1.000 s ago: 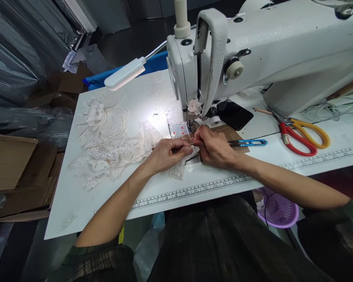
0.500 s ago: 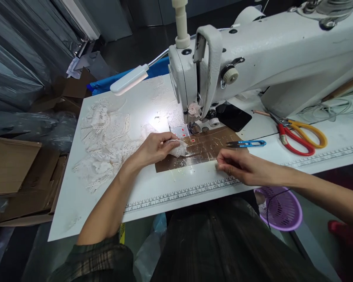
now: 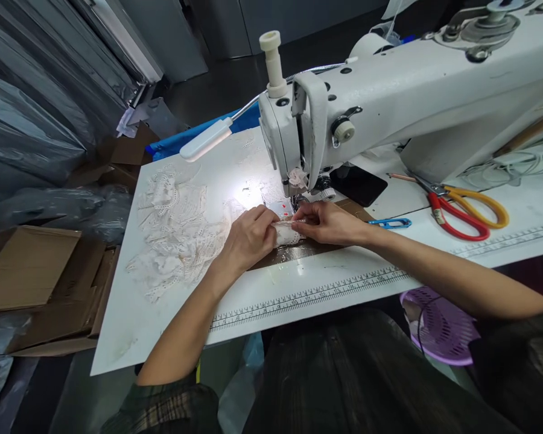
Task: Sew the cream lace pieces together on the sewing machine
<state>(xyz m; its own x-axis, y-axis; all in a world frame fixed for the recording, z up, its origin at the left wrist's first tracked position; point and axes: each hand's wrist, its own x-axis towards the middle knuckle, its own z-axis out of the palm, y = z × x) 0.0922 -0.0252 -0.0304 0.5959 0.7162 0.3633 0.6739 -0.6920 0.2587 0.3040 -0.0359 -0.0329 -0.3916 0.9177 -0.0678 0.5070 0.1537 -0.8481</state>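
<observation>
White lace fabric strip (image 3: 288, 234) lies just on your side of the white sewing machine's needle, its long axis running left to right; your left hand (image 3: 252, 236) and right hand (image 3: 328, 223) pinch opposite ends, about equally near.

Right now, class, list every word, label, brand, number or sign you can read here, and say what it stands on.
"10": on the ruler strip along the front edge of the table
"11": on the same strip
"12": on the same strip
The strip's other numbers are small, and some are too blurred to quote safely.
Faint marks on the cardboard box are too blurred to read.
</observation>
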